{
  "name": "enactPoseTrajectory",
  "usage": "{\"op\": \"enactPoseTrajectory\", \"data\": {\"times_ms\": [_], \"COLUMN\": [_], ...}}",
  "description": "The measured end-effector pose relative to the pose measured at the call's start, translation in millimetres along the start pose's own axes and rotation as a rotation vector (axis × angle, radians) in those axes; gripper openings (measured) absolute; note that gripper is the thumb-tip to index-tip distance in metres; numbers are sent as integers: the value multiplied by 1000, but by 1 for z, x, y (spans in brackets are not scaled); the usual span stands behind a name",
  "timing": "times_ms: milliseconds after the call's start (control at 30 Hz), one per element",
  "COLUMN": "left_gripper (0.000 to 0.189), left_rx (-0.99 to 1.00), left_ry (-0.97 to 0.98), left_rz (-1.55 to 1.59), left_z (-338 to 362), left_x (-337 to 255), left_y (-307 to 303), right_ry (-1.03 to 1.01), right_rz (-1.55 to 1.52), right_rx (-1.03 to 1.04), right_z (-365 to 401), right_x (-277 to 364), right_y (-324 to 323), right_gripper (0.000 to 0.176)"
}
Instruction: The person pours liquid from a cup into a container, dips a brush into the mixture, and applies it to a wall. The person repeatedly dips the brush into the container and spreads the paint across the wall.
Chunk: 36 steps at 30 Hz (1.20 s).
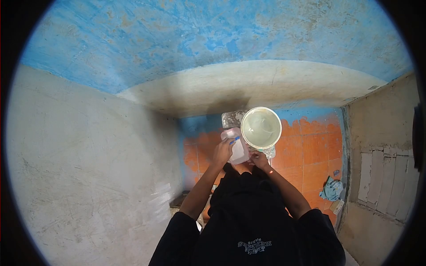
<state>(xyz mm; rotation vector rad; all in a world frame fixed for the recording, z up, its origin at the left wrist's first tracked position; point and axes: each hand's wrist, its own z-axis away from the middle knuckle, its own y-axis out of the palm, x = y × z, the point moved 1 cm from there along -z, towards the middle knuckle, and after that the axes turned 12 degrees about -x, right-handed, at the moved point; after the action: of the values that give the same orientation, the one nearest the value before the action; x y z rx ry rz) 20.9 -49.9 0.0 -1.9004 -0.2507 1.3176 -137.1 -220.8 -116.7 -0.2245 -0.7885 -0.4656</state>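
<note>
A pale pink, shallow plastic container (239,151) is in front of my body, beside the bucket. My left hand (224,151) is at its left side, with fingers closed around a small blue object (235,140) over the container; its exact kind is too small to make out. At the container's lower right corner, my right hand (258,160) has its fingers bent and pressed together, seemingly on the rim. Just above that hand stands a round whitish bucket (280,128) with cloudy liquid (261,128) inside.
The bucket rests on a worn, paint-spotted stand (231,119). Orange floor tiles (301,155) spread around it. A teal cloth (331,189) lies at the right wall, near a small pale block (338,206). Grey walls (88,155) close in on both sides, with a blue wall (213,40) ahead.
</note>
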Motion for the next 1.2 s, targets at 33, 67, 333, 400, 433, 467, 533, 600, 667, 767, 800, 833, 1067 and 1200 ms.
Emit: {"op": "enactPoseTrajectory", "data": {"times_ms": [33, 67, 333, 400, 433, 467, 533, 600, 667, 767, 800, 833, 1067, 1200], "left_gripper": [21, 21, 20, 20, 20, 20, 21, 22, 22, 23, 22, 21, 19, 19], "left_rx": [-15, -31, -11, 17, 24, 34, 78, 103, 116, 204, 193, 182, 186, 239], "left_ry": [17, 33, 106, 116, 117, 117, 129, 148, 169, 117, 108, 99, 26, 7], "left_rz": [-5, -10, -111, -104, -92, -79, -74, -44, 11, 13, 31, 50, 128, 101], "left_z": [-1, -1, -6, -3, -2, 1, 12, 17, 26, 37, 39, 42, 40, 39], "left_x": [-1, -1, 2, 4, 2, 0, 0, -1, -6, -10, -10, -10, -19, -8], "left_y": [-1, -2, -4, 0, 1, 2, 6, 5, -1, -7, -7, -9, -25, -11], "right_ry": [7, 13, 9, 14, 15, 19, 9, -9, -26, 10, 6, 3, -18, 2], "right_rz": [-7, -13, 16, -5, -15, -24, -38, -33, -11, -9, -13, -16, 12, 2], "right_rx": [0, -1, -4, -1, 0, 0, 9, 7, -4, -7, -3, 0, 9, 13], "right_z": [-1, -1, 3, 1, 0, 1, -2, -3, 3, 1, 0, 1, 1, 3], "right_x": [-1, -2, 7, 5, 5, 3, -4, -2, 3, 2, 2, 1, 1, 6], "right_y": [0, 0, 0, 1, 1, 1, 0, 0, 0, 0, -1, -1, 0, 1], "right_gripper": [22, 23, 23, 23, 22, 22, 22, 23, 23, 24, 24, 25, 28, 27]}}
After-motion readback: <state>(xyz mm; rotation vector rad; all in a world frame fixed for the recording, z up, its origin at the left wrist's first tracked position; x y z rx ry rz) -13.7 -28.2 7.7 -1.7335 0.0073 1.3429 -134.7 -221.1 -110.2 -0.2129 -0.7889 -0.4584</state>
